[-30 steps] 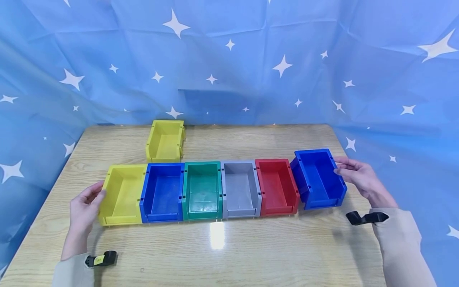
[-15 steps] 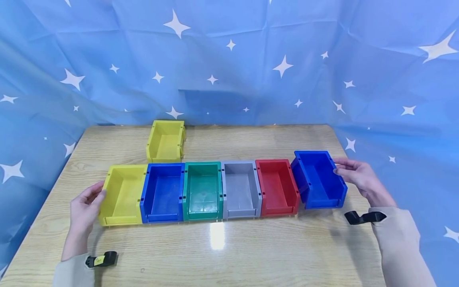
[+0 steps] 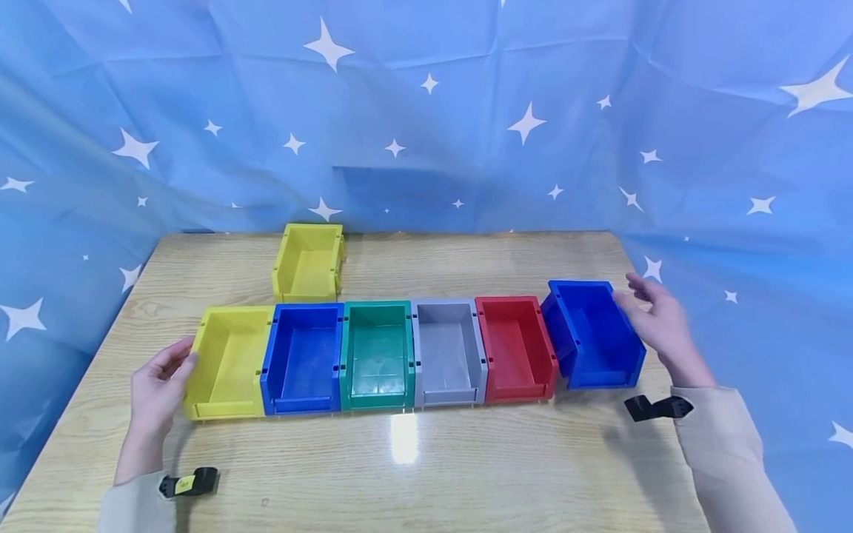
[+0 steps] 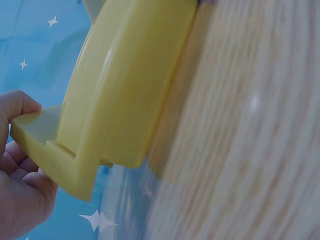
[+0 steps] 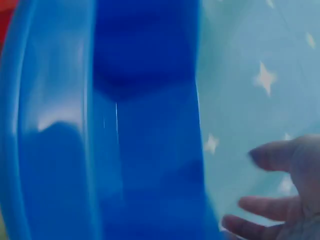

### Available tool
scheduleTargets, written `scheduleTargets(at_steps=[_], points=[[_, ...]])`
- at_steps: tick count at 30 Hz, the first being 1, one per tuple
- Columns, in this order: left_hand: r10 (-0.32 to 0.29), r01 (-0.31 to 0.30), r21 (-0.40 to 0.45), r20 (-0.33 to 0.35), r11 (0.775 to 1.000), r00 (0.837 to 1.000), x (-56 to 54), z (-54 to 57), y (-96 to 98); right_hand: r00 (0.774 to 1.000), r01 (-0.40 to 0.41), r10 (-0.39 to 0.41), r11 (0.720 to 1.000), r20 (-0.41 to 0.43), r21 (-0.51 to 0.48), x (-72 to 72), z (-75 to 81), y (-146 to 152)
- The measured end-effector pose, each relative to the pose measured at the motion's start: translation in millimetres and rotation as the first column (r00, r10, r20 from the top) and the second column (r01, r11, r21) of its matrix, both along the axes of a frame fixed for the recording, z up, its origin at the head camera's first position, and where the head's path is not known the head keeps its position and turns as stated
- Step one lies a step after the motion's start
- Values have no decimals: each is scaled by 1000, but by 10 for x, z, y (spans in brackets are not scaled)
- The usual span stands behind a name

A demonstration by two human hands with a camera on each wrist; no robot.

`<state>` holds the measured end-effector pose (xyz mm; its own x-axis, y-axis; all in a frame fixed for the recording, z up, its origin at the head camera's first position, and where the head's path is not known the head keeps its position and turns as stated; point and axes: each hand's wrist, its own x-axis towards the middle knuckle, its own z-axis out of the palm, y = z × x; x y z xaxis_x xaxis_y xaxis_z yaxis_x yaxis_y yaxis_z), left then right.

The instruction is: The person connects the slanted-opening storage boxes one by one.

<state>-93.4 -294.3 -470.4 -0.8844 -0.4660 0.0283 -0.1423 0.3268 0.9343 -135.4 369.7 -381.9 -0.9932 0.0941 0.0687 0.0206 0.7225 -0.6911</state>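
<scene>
My left hand (image 3: 160, 381) pinches the side wall of a yellow storage bin (image 3: 226, 363) at the left end of a row. Its thumb and fingers lie on either side of that wall (image 4: 37, 142) in the left wrist view. Rightward in the row come a blue bin (image 3: 306, 359), a green bin (image 3: 377, 355), a grey bin (image 3: 449, 352) and a red bin (image 3: 512, 348). A second blue bin (image 3: 596, 337) stands slightly skewed beside the red one. Just right of it, my right hand (image 3: 656, 318) has its fingers spread and holds nothing; a gap separates hand and bin in the right wrist view.
Another yellow bin (image 3: 309, 263) stands behind the row, near the back edge of the wooden table (image 3: 466, 474). A blue star-patterned cloth (image 3: 426, 111) hangs behind and at both sides. Black straps (image 3: 660, 407) sit at the cuffs.
My right hand has let go of the right-hand blue bin, its fingers opening and lifting away from the side wall. The left hand and the row of bins have stayed in place.
</scene>
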Motion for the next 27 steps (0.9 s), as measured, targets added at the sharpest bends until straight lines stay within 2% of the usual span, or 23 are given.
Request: scheduleTargets(at_steps=[2, 4, 6, 9, 11, 14, 17, 21, 27], points=[[3, -3, -11, 25, 1000, 1000, 1, 10, 0, 992, -64, 72, 995, -104, 75, -19, 40, -149], [5, -6, 3, 34, 1000, 999, 0, 17, -3, 971, -169, 186, 978, -149, 122, -40, 60, -296], [5, -5, 5, 35, 1000, 999, 0, 19, -4, 947, -262, 289, 947, -141, 184, -55, 52, -431], [-2, 2, -11, 24, 1000, 1000, 3, 7, -7, 922, -359, 386, 890, -44, 283, -66, 11, -601], [-11, 11, -17, 3, 1000, 1000, 10, -6, -4, 914, -389, 405, 857, 26, 337, -76, -33, -679], [-21, 21, -2, -31, 1000, 999, 21, -34, -2, 909, -408, 406, 830, 90, 381, -102, -115, -746], [-33, 33, -2, -50, 999, 998, 29, -49, 3, 910, -409, 399, 828, 111, 384, -123, -183, -770], [-27, 27, -11, -54, 1000, 998, 27, -49, 2, 914, -399, 394, 833, 94, 383, -143, -244, -791], [-32, 32, -35, -15, 999, 999, 15, -58, -32, 914, -393, 398, 824, 77, 409, -150, -301, -827]])
